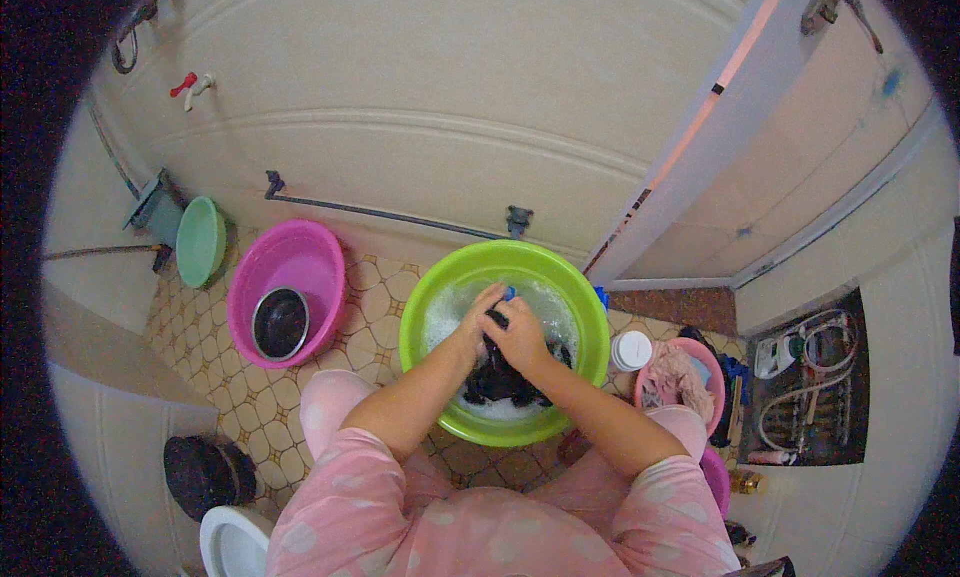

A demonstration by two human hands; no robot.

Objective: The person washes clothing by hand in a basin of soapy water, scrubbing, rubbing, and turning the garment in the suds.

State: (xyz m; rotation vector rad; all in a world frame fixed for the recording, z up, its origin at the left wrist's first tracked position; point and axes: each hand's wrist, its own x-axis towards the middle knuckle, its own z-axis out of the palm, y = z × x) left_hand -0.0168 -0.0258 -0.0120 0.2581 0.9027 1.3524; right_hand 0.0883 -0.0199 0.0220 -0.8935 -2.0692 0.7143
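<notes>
A lime-green plastic basin (596,352) of soapy water stands on the tiled floor between my knees. Black wet cloth (499,382) lies bunched in it, partly under the suds. My left hand (482,320) and my right hand (523,333) meet over the middle of the basin, both gripping a fold of this cloth. A small blue thing (510,293) shows at the fingertips; what it is, I cannot tell. White foam (442,325) rings the cloth.
A pink basin (240,307) with a metal bowl (280,323) stands left, near a mint-green basin (200,243). Right are a white lidded tub (631,350) and a pink basin of clothes (679,378). A pipe (390,215) runs along the wall; a door (697,126) stands beyond.
</notes>
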